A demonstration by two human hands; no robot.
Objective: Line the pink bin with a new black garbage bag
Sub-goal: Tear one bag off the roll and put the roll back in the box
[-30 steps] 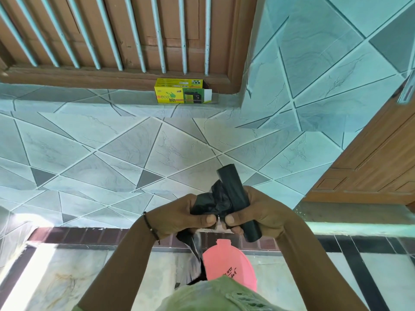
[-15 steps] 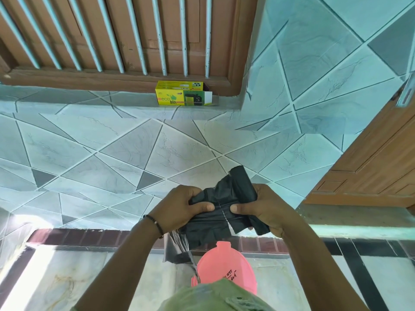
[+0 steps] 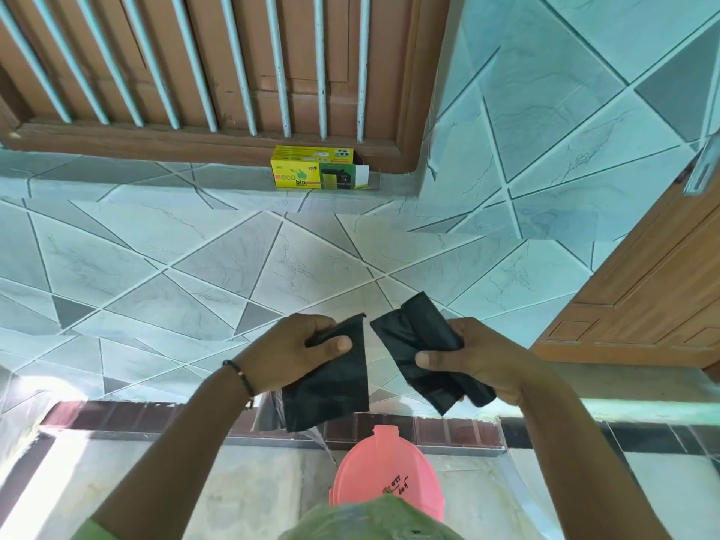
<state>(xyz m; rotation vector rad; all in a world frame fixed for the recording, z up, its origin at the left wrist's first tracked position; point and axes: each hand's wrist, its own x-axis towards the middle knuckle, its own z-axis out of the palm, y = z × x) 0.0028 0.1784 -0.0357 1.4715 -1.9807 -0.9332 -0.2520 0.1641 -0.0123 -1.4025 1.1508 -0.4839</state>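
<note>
My left hand (image 3: 296, 354) grips one folded black garbage bag (image 3: 329, 383), which hangs flat below the thumb. My right hand (image 3: 479, 366) holds the rest of the black bag roll (image 3: 419, 344), tilted up to the left. A narrow gap separates the two black pieces. Below them on the floor stands the pink bin (image 3: 383, 473) with its lid closed and dark writing on the lid. My green-clad body hides the bin's near side.
A yellow and green bin-bag box (image 3: 313, 167) lies open on the tiled sill under a barred wooden window (image 3: 218, 64). A wooden door (image 3: 658, 290) stands at the right. Tiled wall fills the middle, marble floor lies below.
The black roll was one bundle held in both hands. It has been torn apart, and my hands have moved away from each other, each with one black piece.
</note>
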